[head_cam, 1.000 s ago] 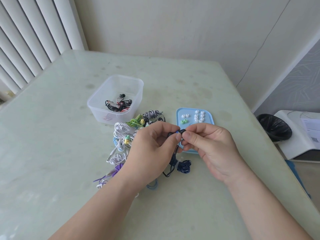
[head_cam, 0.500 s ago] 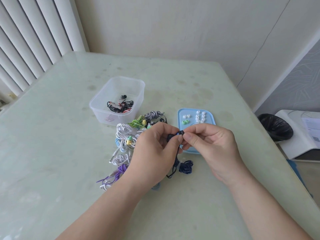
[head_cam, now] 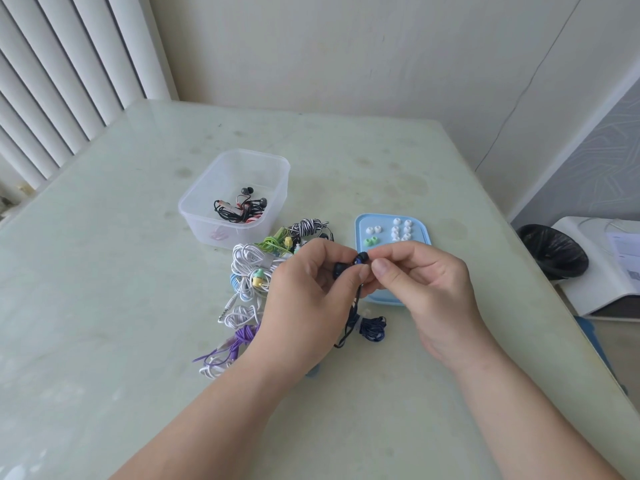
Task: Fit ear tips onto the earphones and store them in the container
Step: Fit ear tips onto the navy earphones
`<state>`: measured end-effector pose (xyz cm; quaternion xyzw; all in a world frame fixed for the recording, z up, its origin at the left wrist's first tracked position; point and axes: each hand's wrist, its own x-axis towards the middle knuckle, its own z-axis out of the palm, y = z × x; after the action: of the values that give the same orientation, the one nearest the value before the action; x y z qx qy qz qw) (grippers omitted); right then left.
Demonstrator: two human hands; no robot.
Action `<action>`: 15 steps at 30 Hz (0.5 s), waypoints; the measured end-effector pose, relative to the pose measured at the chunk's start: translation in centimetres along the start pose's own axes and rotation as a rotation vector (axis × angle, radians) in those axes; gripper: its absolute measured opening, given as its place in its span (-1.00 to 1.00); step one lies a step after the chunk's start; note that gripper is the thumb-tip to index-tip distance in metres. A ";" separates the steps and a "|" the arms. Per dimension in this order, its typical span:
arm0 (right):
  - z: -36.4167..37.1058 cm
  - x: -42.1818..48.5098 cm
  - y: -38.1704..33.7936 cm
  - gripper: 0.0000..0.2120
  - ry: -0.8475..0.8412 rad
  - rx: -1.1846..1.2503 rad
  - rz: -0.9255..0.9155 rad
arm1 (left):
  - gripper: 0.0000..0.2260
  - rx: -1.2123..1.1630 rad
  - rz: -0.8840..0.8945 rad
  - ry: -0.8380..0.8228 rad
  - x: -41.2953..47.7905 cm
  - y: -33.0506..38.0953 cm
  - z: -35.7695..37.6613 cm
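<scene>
Fitting is the step in hand: the left hand (head_cam: 304, 299) pinches a dark earbud (head_cam: 340, 270) between thumb and fingers, while the right hand (head_cam: 426, 285) pinches a dark ear tip (head_cam: 362, 258) against the bud. Both are held just above the near edge of the blue tray (head_cam: 420, 225). The navy cord (head_cam: 373, 329) hangs to the table below. Next, I judge, the tip needs a square push until it seats. The set then goes far-left into the clear container (head_cam: 239, 161), where a black-and-red pair (head_cam: 239, 209) lies.
</scene>
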<state>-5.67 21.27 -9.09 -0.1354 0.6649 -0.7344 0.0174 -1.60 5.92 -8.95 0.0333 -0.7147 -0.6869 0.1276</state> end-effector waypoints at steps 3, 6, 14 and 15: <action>0.0 0.1 -0.2 -0.92 -0.002 0.083 0.042 | -0.89 -0.003 0.008 -0.013 0.0 0.1 0.0; -0.2 0.2 -0.2 -0.90 -0.008 0.097 0.057 | -0.75 0.018 0.007 -0.008 0.1 -0.1 -0.1; 0.3 -0.3 0.0 -0.70 -0.049 -0.027 -0.025 | -0.69 0.037 0.028 -0.026 0.1 -0.5 -0.1; 0.6 -0.4 -0.1 -0.67 -0.054 -0.037 -0.031 | -0.66 0.043 0.040 -0.031 0.1 -0.6 -0.1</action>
<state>-5.12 20.83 -9.03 -0.1659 0.6755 -0.7181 0.0213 -1.77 5.79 -9.53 0.0109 -0.7319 -0.6690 0.1294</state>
